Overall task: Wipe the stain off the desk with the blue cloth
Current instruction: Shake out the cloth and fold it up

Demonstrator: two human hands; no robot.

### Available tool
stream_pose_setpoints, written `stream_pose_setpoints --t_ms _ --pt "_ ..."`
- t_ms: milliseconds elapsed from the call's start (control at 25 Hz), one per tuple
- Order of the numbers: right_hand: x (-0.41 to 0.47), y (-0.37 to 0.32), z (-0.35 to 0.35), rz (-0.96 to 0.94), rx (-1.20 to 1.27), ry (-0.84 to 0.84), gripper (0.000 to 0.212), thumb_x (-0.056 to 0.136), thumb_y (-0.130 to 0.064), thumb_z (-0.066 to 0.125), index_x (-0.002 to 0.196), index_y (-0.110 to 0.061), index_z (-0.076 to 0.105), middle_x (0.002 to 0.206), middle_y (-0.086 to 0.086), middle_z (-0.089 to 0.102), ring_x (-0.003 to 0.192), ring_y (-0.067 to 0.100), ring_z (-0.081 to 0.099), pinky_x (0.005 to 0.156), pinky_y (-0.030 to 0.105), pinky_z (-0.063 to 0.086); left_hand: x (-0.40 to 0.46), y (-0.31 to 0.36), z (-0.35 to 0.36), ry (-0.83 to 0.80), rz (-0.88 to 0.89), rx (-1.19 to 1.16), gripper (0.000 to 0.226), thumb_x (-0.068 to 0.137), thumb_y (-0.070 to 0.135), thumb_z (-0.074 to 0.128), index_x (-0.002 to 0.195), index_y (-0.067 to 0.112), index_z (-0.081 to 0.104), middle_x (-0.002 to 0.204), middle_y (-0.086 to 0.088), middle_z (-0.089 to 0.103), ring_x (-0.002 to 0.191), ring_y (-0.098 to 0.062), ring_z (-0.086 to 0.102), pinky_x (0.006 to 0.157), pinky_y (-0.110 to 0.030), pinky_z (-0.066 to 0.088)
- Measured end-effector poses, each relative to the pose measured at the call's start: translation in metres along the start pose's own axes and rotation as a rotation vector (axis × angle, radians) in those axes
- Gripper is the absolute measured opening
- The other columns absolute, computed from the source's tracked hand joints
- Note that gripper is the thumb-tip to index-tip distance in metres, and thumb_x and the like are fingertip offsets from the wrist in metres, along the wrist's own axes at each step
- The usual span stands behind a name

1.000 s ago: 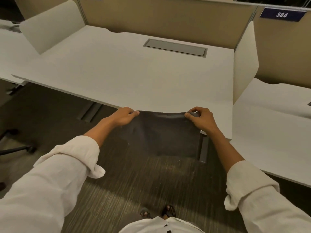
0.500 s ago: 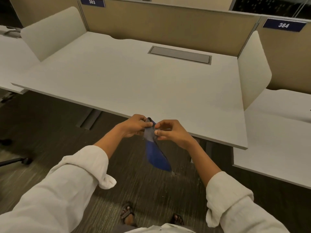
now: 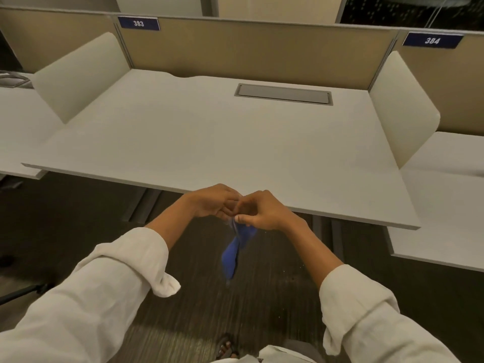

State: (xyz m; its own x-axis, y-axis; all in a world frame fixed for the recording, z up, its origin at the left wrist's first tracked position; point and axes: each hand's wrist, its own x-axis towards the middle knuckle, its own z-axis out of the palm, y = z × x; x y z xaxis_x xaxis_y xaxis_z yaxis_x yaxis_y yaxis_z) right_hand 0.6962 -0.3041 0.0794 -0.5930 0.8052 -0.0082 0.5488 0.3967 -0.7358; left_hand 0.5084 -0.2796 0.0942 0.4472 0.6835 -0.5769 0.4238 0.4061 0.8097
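1. Pale cream divider panel (image 3: 78, 77) at far left, slanted, standing on the left edge of the worktop (image 3: 209, 142).
2. Blue plate reading 383 (image 3: 138, 23) on the tan back partition (image 3: 256, 48), above the worktop's left rear corner.
3. White rolled sleeve (image 3: 125, 260) on the left forearm, reaching up from lower left.
4. Left hand (image 3: 212, 203) in front of the worktop's near edge, fingers curled, grip pinched shut on the top of the blue cloth (image 3: 234, 251), knuckles touching those of the other hand.
5. Blue cloth bunched and hanging straight down from between the two hands, over the dark carpet floor (image 3: 209, 310), in front of the worktop and not touching it; lower end blurred.
6. Sandalled foot (image 3: 226, 347) at the bottom edge, below the cloth.
7. Grey recessed cable hatch (image 3: 284, 93) set in the worktop near the back partition, right of centre.
8. Right hand (image 3: 262, 213) just right of the cloth, thumb pressed across, grip closed on the same top part of the cloth.
9. No stain discernible on the pale worktop surface.
10. Second rolled sleeve (image 3: 366, 305) on the right forearm, lower right.
11. Cream divider panel (image 3: 403, 106) on the worktop's right edge, with plate 384 (image 3: 432, 40) above and a neighbouring desk (image 3: 445, 205) beyond.
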Motion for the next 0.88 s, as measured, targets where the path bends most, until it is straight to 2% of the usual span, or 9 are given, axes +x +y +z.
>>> stream_pose_setpoints --t_ms 160,280,360,440,520,600,680,760,880 --pt "0.016 -0.001 0.011 0.096 -0.147 0.320 0.036 0.067 -0.062 0.071 0.078 -0.030 0.060 0.063 -0.016 0.058 0.062 0.007 0.058 0.064 0.037 0.057 -0.006 0.006 -0.020 -0.145 0.016 -0.190 0.035 0.081 0.023 0.055 0.113 0.007 0.061 0.102 -0.015 0.070 0.085 -0.021 0.063 0.078 -0.031 0.050" --pt "0.023 0.010 0.006 0.161 0.026 0.457 0.051 0.066 -0.072 0.067 0.072 -0.022 0.057 0.062 -0.009 0.056 0.060 0.010 0.053 0.063 0.037 0.051 -0.003 0.013 -0.031 -0.150 0.103 -0.128 0.053 0.074 -0.001 0.067 0.124 0.008 0.055 0.092 -0.008 0.072 0.092 -0.021 0.066 0.084 -0.035 0.050" --pt "0.029 0.017 -0.004 0.197 0.218 0.388 0.055 0.069 -0.072 0.064 0.076 -0.018 0.064 0.071 -0.004 0.065 0.069 0.009 0.060 0.073 0.037 0.054 0.001 0.023 -0.040 -0.149 0.130 -0.046 0.056 0.073 -0.008 0.070 0.123 0.010 0.052 0.088 -0.008 0.073 0.088 -0.021 0.067 0.083 -0.035 0.050" --pt "0.038 0.030 -0.016 0.185 0.347 0.232 0.047 0.078 -0.068 0.059 0.089 -0.024 0.073 0.092 -0.013 0.071 0.091 0.005 0.065 0.089 0.033 0.051 0.005 0.039 -0.053 -0.158 0.155 0.022 0.052 0.074 -0.007 0.070 0.119 0.011 0.052 0.094 -0.013 0.074 0.087 -0.024 0.068 0.080 -0.034 0.051" --pt "0.052 0.044 -0.032 0.151 0.447 0.063 0.034 0.091 -0.052 0.051 0.101 -0.029 0.074 0.111 -0.020 0.067 0.107 0.003 0.061 0.099 0.033 0.044 0.009 0.061 -0.072 -0.163 0.192 0.076 0.044 0.072 -0.007 0.067 0.109 0.012 0.052 0.096 -0.018 0.072 0.086 -0.026 0.066 0.077 -0.033 0.051" --pt "0.071 0.052 -0.049 0.146 0.474 -0.105 0.031 0.090 -0.037 0.046 0.100 -0.026 0.073 0.117 -0.021 0.063 0.111 0.003 0.057 0.102 0.030 0.041 0.007 0.085 -0.094 -0.178 0.227 0.133 0.033 0.072 -0.008 0.064 0.095 0.013 0.052 0.090 -0.014 0.072 0.083 -0.025 0.063 0.075 -0.031 0.051" --pt "0.094 0.054 -0.060 0.136 0.335 -0.224 0.030 0.082 -0.032 0.051 0.101 -0.021 0.072 0.115 -0.019 0.061 0.109 0.005 0.056 0.104 0.031 0.042 0.003 0.110 -0.117 -0.224 0.261 0.222 0.027 0.074 -0.010 0.060 0.085 0.013 0.051 0.081 -0.007 0.069 0.078 -0.022 0.062 0.072 -0.029 0.051" --pt "0.118 0.055 -0.072 0.107 0.099 -0.299 0.029 0.080 -0.038 0.057 0.102 -0.025 0.073 0.112 -0.017 0.063 0.106 0.010 0.058 0.104 0.039 0.046 -0.002 0.131 -0.139 -0.244 0.264 0.295 0.028 0.077 -0.015 0.056 0.081 0.012 0.048 0.076 -0.003 0.066 0.074 -0.019 0.062 0.068 -0.025 0.051" --pt "0.145 0.050 -0.107 0.007 -0.040 -0.264 0.024 0.077 -0.039 0.066 0.095 -0.025 0.075 0.099 -0.012 0.071 0.097 0.014 0.065 0.094 0.043 0.055 -0.011 0.151 -0.173 -0.164 0.249 0.375 0.036 0.080 -0.025 0.048 0.077 0.010 0.044 0.069 0.000 0.063 0.068 -0.016 0.060 0.063 -0.021 0.049"
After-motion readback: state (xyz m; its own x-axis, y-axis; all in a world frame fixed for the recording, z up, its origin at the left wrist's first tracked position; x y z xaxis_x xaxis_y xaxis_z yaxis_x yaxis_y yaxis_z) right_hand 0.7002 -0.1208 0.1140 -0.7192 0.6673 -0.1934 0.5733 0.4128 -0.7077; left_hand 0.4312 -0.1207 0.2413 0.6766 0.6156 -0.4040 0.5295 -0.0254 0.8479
